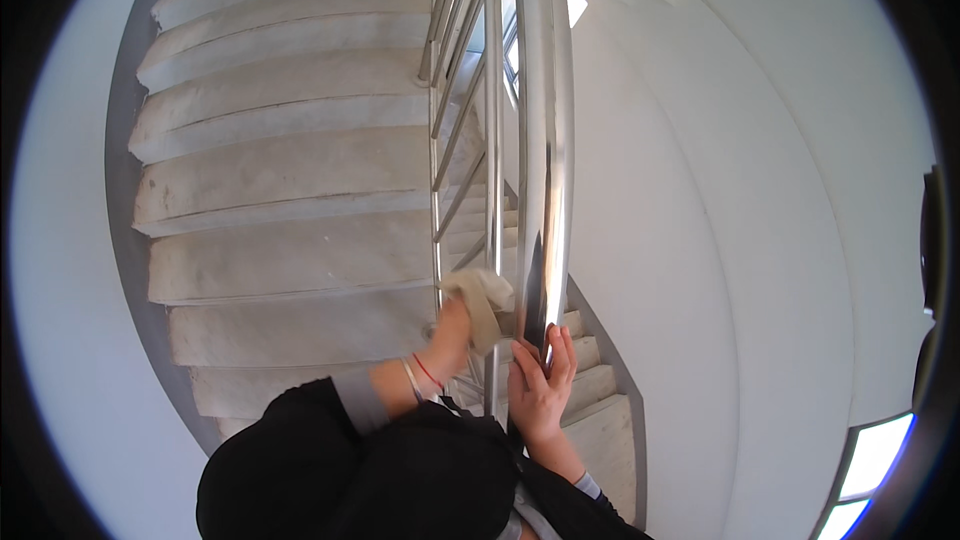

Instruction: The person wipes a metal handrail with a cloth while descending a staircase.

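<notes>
My left hand (pixel 450 334), blurred, grips a folded beige cloth (pixel 484 307). The cloth is at the thinner metal rail (pixel 493 165), just left of the thick handrail; whether it touches the rail I cannot tell. A red string and a pale bracelet circle my left wrist. My right hand (pixel 544 382) rests on the polished tubular handrail (pixel 544 165), thumb on one side and fingers over the other. Slanted thin metal bars (pixel 457 157) fill the balustrade beneath the rails.
Pale stone stairs (pixel 285 165) with worn edges run along the left, beside a grey skirting band (pixel 124 127). Through the balustrade a lower flight (pixel 600 390) shows on the right. White walls (pixel 675 240) enclose the stairwell. A bright window (pixel 874 457) is at lower right.
</notes>
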Motion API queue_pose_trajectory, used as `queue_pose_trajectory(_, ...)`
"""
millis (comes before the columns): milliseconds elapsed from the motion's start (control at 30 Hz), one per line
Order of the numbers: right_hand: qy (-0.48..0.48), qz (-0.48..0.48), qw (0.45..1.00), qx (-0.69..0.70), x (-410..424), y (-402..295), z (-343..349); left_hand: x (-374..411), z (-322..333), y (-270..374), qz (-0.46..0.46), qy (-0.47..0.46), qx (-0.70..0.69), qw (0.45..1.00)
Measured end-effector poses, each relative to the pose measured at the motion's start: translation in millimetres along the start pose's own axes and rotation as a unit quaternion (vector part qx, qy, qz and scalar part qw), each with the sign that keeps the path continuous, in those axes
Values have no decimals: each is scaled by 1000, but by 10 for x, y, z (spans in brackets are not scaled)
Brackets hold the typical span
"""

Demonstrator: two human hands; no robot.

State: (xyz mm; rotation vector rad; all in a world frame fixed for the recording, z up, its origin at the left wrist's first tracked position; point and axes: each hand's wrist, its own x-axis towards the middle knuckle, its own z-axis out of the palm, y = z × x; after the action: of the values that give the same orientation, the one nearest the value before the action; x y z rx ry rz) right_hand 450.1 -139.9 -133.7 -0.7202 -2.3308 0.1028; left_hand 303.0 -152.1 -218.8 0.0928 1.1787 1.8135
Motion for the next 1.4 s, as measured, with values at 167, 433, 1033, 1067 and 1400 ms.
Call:
queue_pose_trajectory(167,-5,13,1000,13,-16,-15,-23,450,122,885,192,37,-17,981)
queue_pose_trajectory(433,-8,3,1000,6,19,32,-18,1071,494,513,496,-12,368,786)
queue_pose_trajectory(1033,-10,11,1000,-22,102,-78,5,530,-254,-225,204,-191,350,894)
queue_pose_trajectory(1067,-28,22,999,-28,142,-129,2,672,-338,-217,184,-230,327,898)
queue_pose_trajectory(1400,-35,34,989,-142,295,-375,113,1021,-261,-7,344,-77,366,861)
